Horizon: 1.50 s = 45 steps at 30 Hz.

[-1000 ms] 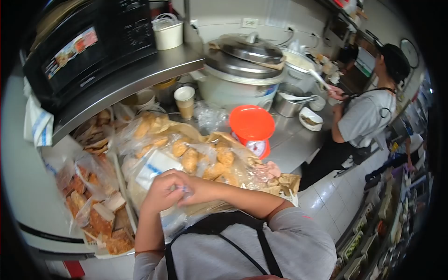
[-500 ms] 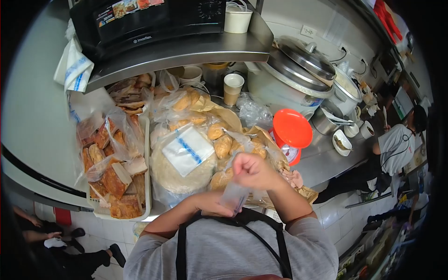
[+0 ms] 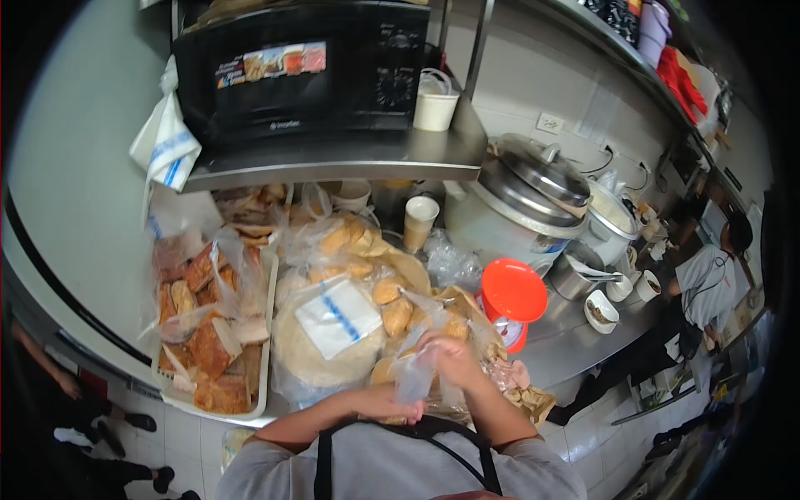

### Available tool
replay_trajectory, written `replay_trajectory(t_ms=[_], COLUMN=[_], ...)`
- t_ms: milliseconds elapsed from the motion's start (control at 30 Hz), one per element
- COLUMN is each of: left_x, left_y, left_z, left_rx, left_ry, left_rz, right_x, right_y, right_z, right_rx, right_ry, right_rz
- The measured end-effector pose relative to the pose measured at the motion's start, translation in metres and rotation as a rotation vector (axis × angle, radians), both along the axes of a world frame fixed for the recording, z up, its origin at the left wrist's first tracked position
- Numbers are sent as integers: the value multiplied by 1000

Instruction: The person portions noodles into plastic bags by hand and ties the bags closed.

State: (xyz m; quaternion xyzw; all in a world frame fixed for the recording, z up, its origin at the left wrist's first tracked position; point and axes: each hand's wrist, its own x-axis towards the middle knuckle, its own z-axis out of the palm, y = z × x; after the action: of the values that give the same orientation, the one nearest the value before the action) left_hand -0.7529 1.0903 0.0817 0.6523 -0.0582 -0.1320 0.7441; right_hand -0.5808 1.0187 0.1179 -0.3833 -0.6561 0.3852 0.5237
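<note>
Close to my chest, my left hand (image 3: 390, 403) is closed on the lower part of a small clear plastic bag (image 3: 413, 375). My right hand (image 3: 452, 362) pinches the bag's upper part. Beyond them, a folded white cloth with a blue stripe (image 3: 339, 317) lies on a large round bagged pale mass (image 3: 310, 357). Bread rolls (image 3: 397, 316) in plastic and brown paper are spread just past my hands. A white crate (image 3: 271, 333) on the left holds browned meat pieces (image 3: 212, 348), partly covered by plastic. An orange-red scale (image 3: 514, 290) stands to the right.
A black microwave (image 3: 300, 79) sits on a steel shelf (image 3: 333, 158) over the counter's back. Behind the scale are a large lidded cooker (image 3: 500, 212), a steel pot (image 3: 575, 273) and a paper cup (image 3: 419, 223). A person (image 3: 708, 279) stands at the far right; others are at lower left.
The view has swung left and up, showing more of the microwave. My hands, earlier together over the counter, are now nearer my chest with the clear bag held between them.
</note>
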Motion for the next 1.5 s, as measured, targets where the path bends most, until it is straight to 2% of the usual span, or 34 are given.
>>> replay_trajectory(t_ms=[33, 67, 167, 200, 300, 333, 400, 433, 500, 533, 633, 700, 733, 833, 900, 933, 1000, 1067, 1167, 1200, 1267, 1367, 1400, 1467, 1500], left_x=[-2, -4, -8, -3, -6, -5, -3, -2, 0, 1, 3, 3, 3, 5, 10, 11, 9, 1, 0, 8, 32, 58, 56, 50, 48], left_y=[-1, 2, 4, 11, 2, -4, -17, -15, -9, -9, -5, 7, 11, 34, 41, 44, 50, 49, 37, 34, 29, 54, 52, 50, 50], left_z=[-8, -5, 3, -1, 2, 5, 8, 5, -3, -3, 2, 8, 8, 12, 17, 19, 38, 56, 77, 80, 87, 39, 35, 27, 23], left_rx=[-72, -22, -81, 175, 162, 43, -193, -57, 209, 201, 248, 374, 349, 656, 868, 974, 1001, 994, 285, 342, 454, 780, 880, 981, 1024], left_ry=[39, -99, -79, -265, -50, -51, -48, -84, -152, -139, -84, -25, -22, -37, -219, -306, -175, -144, -153, -206, -303, -436, -409, -362, -337], left_rz=[33, 82, 241, 148, 218, 292, 436, 419, 380, 436, 555, 572, 635, 655, 604, 568, 464, 438, 307, 464, 779, 1358, 1411, 1367, 1346], right_x=[4, 2, -13, -30, -49, -49, -42, -40, -37, -35, -28, -19, -15, -13, -24, -17, 6, 25, 47, 53, 32, -10, -20, -28, -25], right_y=[1, -1, -7, -6, -9, -8, -11, -13, -7, -2, 7, 11, 12, 7, 4, 9, 14, 4, 17, 25, 53, 59, 58, 51, 51], right_z=[-4, -3, 1, -3, -19, -21, -19, -19, -16, -13, -5, 6, 14, 64, 63, 44, 28, 41, 26, 8, -31, -35, -33, -14, -15], right_rx=[20, -72, -216, -182, -125, -105, -339, -457, -451, -441, -398, -149, -30, 591, 367, 240, -69, -138, -172, -184, -223, -247, -249, -201, -149], right_ry=[107, 67, -67, -117, -142, -134, 315, 541, 992, 1218, 1235, 959, 811, -746, -1173, -1243, -1270, -994, -462, -260, 313, -127, -274, -620, -534], right_rz=[-2, 70, 182, 145, 31, -10, -22, -26, 64, 112, -4, -251, -365, -859, -611, -494, -256, -133, -19, 9, -25, -315, -412, -592, -574])
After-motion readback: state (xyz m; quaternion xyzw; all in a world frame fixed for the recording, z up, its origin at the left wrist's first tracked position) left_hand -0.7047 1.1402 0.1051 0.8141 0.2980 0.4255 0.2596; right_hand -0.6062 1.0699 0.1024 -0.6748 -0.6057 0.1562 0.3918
